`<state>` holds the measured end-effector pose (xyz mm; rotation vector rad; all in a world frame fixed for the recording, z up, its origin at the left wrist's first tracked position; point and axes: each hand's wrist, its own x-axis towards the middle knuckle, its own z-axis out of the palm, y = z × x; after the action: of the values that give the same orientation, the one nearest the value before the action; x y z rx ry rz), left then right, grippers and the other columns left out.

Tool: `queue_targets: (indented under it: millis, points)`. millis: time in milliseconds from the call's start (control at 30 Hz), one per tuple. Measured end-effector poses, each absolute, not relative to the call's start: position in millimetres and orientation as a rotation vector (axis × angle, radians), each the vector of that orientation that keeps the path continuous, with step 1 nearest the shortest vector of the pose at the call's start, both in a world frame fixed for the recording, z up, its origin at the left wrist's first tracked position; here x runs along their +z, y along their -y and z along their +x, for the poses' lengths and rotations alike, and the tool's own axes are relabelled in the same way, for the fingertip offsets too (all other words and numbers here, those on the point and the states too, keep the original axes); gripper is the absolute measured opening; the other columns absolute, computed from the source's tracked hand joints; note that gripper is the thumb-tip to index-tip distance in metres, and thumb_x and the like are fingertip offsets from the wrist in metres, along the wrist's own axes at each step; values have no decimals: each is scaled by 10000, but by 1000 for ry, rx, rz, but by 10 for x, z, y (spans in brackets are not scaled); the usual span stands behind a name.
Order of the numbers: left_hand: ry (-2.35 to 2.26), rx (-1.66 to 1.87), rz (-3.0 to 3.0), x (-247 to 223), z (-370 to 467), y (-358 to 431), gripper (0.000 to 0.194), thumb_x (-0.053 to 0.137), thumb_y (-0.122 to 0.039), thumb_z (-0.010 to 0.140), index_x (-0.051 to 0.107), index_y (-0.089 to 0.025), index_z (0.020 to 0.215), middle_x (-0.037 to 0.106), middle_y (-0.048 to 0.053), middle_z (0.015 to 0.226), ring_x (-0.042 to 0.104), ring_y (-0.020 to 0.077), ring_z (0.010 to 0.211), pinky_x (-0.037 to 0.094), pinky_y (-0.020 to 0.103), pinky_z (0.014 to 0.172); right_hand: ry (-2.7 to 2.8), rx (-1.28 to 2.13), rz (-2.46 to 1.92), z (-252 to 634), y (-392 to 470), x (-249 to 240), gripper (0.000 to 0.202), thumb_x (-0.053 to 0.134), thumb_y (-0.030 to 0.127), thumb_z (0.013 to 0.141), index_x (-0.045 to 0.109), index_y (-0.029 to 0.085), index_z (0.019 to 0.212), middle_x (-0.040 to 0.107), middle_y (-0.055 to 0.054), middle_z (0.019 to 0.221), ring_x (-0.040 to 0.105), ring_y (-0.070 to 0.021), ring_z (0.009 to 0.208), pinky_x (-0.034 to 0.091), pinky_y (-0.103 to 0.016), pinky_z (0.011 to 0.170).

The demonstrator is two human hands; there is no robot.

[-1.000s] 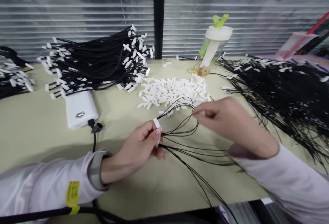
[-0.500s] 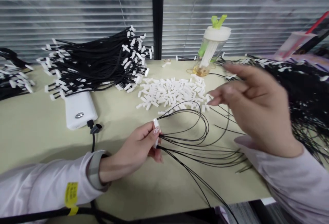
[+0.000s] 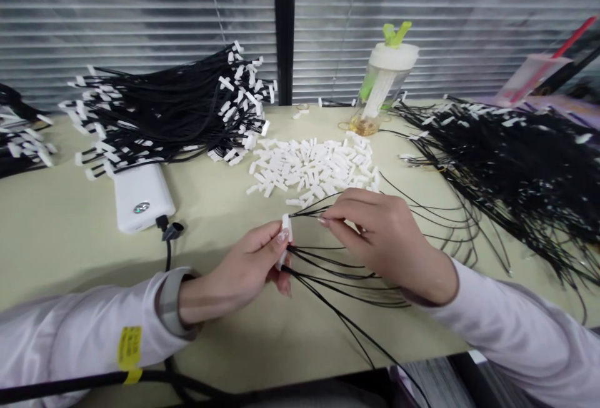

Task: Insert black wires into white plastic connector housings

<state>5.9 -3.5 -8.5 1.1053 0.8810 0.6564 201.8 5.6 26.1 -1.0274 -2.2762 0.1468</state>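
Between thumb and fingers, my left hand (image 3: 255, 264) pinches white connector housings (image 3: 287, 227), held roughly on end above the table. Several thin black wires (image 3: 323, 278) run out of them to the right. My right hand (image 3: 379, 233) is closed in a pinch at the upper wires, a short way right of the connector. Its fingertips touch those wires; whether a single wire or more is between them I cannot tell. Just behind both hands lies a pile of loose white connector housings (image 3: 314, 164).
Finished-looking bundles of black wires with white ends (image 3: 173, 108) lie back left, beside a white power bank (image 3: 143, 199) with a cable. A heap of loose black wires (image 3: 510, 164) covers the right side. A bottle (image 3: 387, 86) and a cup with red straw (image 3: 532, 80) stand behind.
My right hand has come down and left, from above the table's right side to the wires beside the connector, and closed in a pinch. My left hand keeps its hold, almost unmoved.
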Motion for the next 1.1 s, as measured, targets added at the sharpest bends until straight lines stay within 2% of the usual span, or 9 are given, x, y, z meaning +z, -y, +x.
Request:
queue_targets:
  millis: [367, 567, 800, 967, 1100]
  points:
    - [-877, 639, 1095, -88, 49, 28, 235, 408, -409, 837, 456, -190, 766, 440, -54, 612, 490, 65, 457, 440, 197, 442, 2372, 120, -998, 2021, -43, 317, 156, 463, 146, 795, 596, 156, 714, 566, -23, 665, 494, -104, 636, 375, -212, 582]
    - [-893, 606, 1132, -72, 51, 41, 249, 397, -411, 841, 458, -186, 753, 443, -56, 610, 493, 63, 474, 428, 191, 455, 2375, 35, -994, 2022, -42, 271, 172, 454, 191, 827, 614, 156, 775, 565, -35, 725, 498, -106, 674, 372, -213, 600]
    - [-896, 575, 1184, -67, 46, 30, 256, 419, -411, 827, 450, -176, 729, 439, -54, 620, 485, 63, 485, 422, 189, 442, 2495, -219, -1019, 2007, -3, 252, 158, 457, 135, 792, 607, 184, 799, 525, -20, 715, 450, -107, 644, 300, -224, 537]
    - [-884, 530, 1223, -60, 30, 35, 263, 423, -411, 824, 451, -170, 720, 443, -50, 611, 494, 66, 487, 439, 201, 467, 2588, -456, -1051, 1968, -9, 219, 128, 458, 168, 791, 570, 206, 743, 488, -9, 682, 372, -120, 595, 217, -258, 502]
    - [-889, 562, 1211, -61, 50, 37, 262, 429, -413, 819, 450, -170, 723, 439, -54, 611, 493, 62, 470, 438, 201, 460, 2515, -464, -1039, 1944, -10, 270, 119, 473, 160, 781, 584, 199, 762, 534, -34, 753, 431, -152, 692, 311, -284, 577]
